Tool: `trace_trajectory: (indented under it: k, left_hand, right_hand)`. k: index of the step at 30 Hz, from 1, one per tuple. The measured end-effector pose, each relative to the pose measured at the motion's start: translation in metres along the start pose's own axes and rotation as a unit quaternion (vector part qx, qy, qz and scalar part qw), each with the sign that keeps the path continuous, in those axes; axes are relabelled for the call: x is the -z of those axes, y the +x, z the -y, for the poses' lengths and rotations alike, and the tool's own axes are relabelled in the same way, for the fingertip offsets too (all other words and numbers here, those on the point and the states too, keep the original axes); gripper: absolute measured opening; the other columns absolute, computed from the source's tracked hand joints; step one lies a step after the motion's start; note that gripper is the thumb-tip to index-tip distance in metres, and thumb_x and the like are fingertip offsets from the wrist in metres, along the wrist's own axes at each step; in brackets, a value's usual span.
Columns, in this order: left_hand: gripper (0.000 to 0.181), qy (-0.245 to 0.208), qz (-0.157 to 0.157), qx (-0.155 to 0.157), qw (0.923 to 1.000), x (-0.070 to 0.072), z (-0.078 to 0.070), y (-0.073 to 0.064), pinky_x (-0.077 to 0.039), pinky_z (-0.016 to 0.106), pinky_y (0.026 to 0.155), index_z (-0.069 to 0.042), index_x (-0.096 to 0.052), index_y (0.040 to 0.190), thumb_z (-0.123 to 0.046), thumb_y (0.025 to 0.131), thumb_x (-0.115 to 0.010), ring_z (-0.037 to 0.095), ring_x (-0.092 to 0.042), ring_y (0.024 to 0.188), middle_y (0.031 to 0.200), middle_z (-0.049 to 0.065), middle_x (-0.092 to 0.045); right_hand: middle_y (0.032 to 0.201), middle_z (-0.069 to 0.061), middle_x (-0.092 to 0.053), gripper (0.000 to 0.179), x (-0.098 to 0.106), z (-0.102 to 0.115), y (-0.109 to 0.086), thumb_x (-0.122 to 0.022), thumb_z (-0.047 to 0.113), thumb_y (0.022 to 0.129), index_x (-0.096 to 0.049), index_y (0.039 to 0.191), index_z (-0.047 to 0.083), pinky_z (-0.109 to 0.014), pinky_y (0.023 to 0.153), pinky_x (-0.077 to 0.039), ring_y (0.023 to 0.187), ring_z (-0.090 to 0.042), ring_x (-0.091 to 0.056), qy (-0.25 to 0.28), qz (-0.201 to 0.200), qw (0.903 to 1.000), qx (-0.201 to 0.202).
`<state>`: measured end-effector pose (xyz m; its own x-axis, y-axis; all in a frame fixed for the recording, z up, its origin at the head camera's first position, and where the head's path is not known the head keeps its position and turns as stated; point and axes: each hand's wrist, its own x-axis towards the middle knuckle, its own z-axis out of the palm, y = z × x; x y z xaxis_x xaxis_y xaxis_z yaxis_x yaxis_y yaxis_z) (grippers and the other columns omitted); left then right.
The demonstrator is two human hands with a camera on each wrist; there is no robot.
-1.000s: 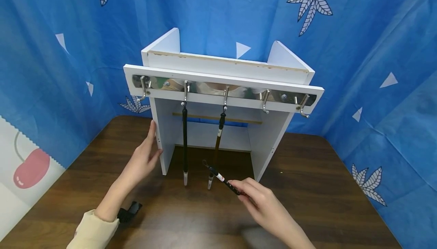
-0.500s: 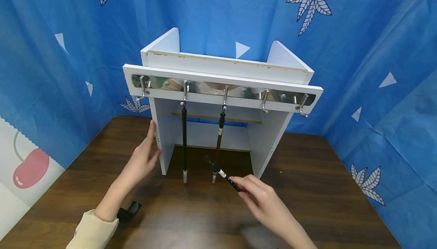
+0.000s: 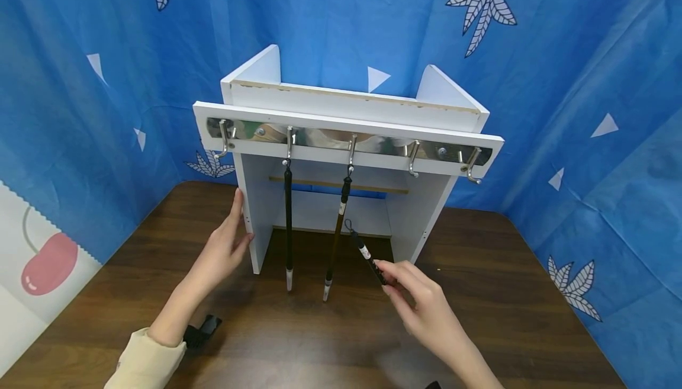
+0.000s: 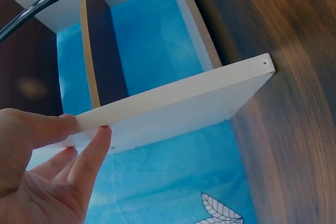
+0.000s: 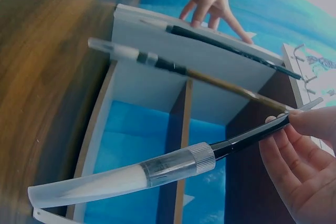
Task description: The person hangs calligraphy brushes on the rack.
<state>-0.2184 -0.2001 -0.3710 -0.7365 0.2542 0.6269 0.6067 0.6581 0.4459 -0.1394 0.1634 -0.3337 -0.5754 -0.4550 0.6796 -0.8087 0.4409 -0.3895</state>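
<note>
My right hand [image 3: 421, 297] pinches a black calligraphy brush [image 3: 367, 254] between thumb and fingers, its hanging loop [image 3: 348, 224] pointing up and left. In the right wrist view, a clear cap [image 5: 170, 165] covers this brush's white bristles. Two more brushes hang by loops from metal hooks: a dark brush [image 3: 289, 223] on the second hook from the left, and a brown-handled brush [image 3: 339, 223] on the middle one. My left hand [image 3: 226, 244] holds the front edge of the white shelf's left side panel [image 4: 173, 98], thumb on one side, fingers on the other.
The white shelf's front board carries a metal hook rail [image 3: 327, 138]; its far-left, fourth [image 3: 414, 159] and far-right [image 3: 474, 165] hooks bear nothing. A small black object [image 3: 203, 330] lies on the brown table [image 3: 298, 341] by my left wrist. A blue curtain [image 3: 341, 16] hangs behind.
My right hand has carried its brush up and slightly right, away from the brown-handled brush, whose lower end swings a little. My left hand stays on the panel.
</note>
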Motion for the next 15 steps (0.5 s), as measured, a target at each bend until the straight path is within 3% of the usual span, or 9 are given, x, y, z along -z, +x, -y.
trace_trajectory:
  k: [10, 13, 15]
  left_hand:
    - [0.104, -0.004, 0.004, 0.007, 1.0000, -0.001, 0.001, 0.000, -0.050, 0.052, 0.072, -0.014, 0.006, 0.151, 0.018, 0.078, -0.062, 0.045, -0.053, 0.106, 0.142, 0.031, -0.029]
    - [0.104, -0.005, 0.006, 0.010, 0.9999, -0.001, 0.001, 0.000, -0.050, 0.052, 0.073, -0.015, 0.006, 0.151, 0.018, 0.079, -0.062, 0.045, -0.053, 0.106, 0.143, 0.030, -0.029]
    - [0.105, -0.005, 0.007, 0.011, 0.9999, -0.001, 0.001, 0.000, -0.050, 0.052, 0.072, -0.015, 0.006, 0.151, 0.018, 0.078, -0.062, 0.045, -0.053, 0.106, 0.143, 0.030, -0.028]
  right_hand:
    - [0.090, 0.000, -0.058, 0.036, 0.010, -0.003, 0.002, -0.048, 0.030, 0.098, -0.059, 0.122, 0.006, -0.016, 0.066, -0.047, 0.082, -0.010, -0.054, -0.011, -0.033, 0.9994, -0.008]
    - [0.090, 0.000, -0.057, 0.030, 0.012, -0.003, 0.003, -0.060, 0.008, 0.092, -0.059, 0.122, 0.004, -0.016, 0.066, -0.047, 0.081, -0.012, -0.054, -0.009, -0.039, 0.9992, 0.000]
    - [0.090, 0.000, -0.057, 0.042, 0.014, -0.003, 0.004, -0.066, -0.008, 0.082, -0.059, 0.121, 0.003, -0.016, 0.066, -0.047, 0.081, -0.013, -0.054, -0.009, -0.045, 0.9990, 0.002]
